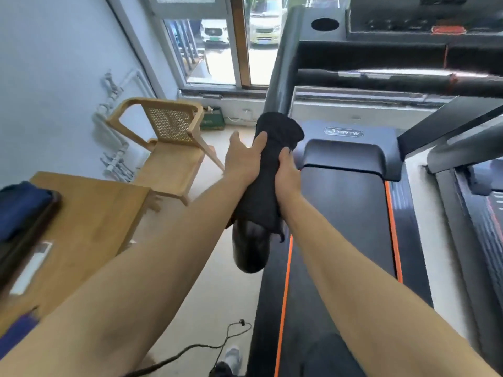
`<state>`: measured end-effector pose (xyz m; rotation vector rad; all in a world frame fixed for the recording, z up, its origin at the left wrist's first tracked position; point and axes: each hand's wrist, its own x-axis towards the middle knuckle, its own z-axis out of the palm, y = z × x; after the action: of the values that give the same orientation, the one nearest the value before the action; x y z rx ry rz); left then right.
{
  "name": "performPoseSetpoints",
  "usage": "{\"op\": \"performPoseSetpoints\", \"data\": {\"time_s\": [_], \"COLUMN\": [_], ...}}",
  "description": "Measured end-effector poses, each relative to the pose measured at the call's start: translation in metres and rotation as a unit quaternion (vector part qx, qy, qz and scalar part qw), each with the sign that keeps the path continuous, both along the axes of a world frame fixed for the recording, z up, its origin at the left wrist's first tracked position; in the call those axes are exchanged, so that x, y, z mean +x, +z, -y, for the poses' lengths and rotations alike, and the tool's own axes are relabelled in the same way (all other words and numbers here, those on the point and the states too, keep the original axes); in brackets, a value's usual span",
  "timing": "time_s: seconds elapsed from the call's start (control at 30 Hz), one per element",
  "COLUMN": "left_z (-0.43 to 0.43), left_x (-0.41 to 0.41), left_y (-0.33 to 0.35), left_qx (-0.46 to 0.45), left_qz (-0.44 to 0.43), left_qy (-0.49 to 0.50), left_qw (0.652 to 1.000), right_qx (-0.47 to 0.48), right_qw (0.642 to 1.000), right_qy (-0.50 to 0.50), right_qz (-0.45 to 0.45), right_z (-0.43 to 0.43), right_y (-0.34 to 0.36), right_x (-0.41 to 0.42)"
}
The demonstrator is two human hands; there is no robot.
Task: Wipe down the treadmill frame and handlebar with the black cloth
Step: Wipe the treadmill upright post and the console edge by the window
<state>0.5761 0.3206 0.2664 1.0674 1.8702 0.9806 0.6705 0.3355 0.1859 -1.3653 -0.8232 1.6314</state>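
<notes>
The black cloth point(268, 172) is wrapped lengthwise around the left side handlebar point(250, 250) of the treadmill point(351, 156). It covers the bar from near the grey upright post point(283, 69) down to just short of the bar's rounded glossy end, which pokes out bare below the cloth's lower edge.

The left hand point(241, 161) clasps the wrapped bar from its left side. Its thumb lies across the top of the cloth and one finger points forward past it; the other fingers are out of sight behind the bar. The right hand point(288, 174) grips from the opposite side at about the same height. Its thumb presses on the cloth and its fingers curl under the bar, hidden. The cloth sits sandwiched between the two palms, bunched above the thumbs and hanging in a loose corner below the right wrist.

The running belt point(343, 227), with its orange stripe, stretches under the right forearm. A front crossbar point(394, 80) and a console with a round cup holder point(325, 24) stand above. To the left are a wooden chair point(168, 153) and a wooden table point(89, 227), and a black cable point(217, 346) trails on the floor.
</notes>
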Motion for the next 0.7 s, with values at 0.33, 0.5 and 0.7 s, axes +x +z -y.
{"op": "performPoseSetpoints", "data": {"time_s": [0.33,0.5,0.7], "left_z": [0.090,0.045,-0.025], "left_x": [0.042,0.028,0.008], "left_y": [0.023,0.025,0.004], "left_qx": [-0.163,-0.172,-0.128], "left_qz": [-0.180,-0.092,0.045], "left_qy": [0.025,0.021,-0.002], "left_qw": [0.970,0.981,0.991], "right_qx": [-0.082,-0.149,-0.116], "right_qw": [0.988,0.987,0.992], "right_qy": [0.129,0.045,-0.001], "right_qz": [0.033,-0.038,-0.051], "right_z": [0.110,0.059,-0.012], "right_y": [0.043,0.044,-0.016], "right_x": [0.013,-0.003,-0.014]}}
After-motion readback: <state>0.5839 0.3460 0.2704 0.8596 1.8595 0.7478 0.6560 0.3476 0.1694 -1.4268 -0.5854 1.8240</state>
